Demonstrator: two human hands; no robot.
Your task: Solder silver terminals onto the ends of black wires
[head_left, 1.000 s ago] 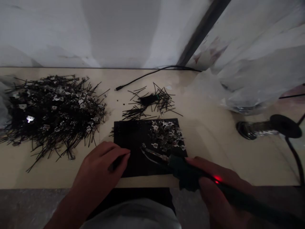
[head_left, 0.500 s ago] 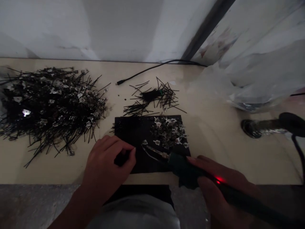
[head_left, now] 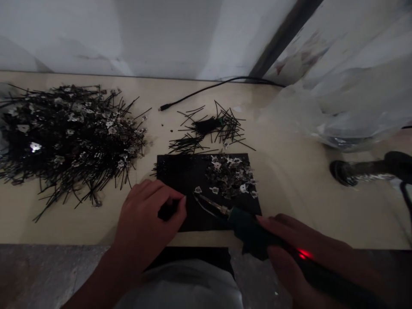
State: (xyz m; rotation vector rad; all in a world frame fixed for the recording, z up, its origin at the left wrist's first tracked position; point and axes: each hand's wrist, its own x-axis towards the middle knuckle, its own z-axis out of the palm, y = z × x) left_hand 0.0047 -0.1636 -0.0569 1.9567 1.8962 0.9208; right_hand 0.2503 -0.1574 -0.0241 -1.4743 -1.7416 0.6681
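My right hand is wrapped round a dark green soldering iron with a red light glowing on its handle. The iron's metal tip and a thin curved strand beside it reach left over a black mat. Thumb and forefinger of my left hand are pinched together at the mat's left part; what they hold, if anything, is lost against the black. Small metal terminals lie heaped on the mat's right half, and a single terminal lies just above the iron's tip.
A large pile of black wires with metal terminals covers the table's left. Loose short black wires lie behind the mat, with a black cable farther back. At right are a clear plastic bag and a dark stand-like object.
The whole view has shifted slightly, so everything sits a little farther right and higher. Both hands keep the same pose, and the iron's tip stays by the single terminal.
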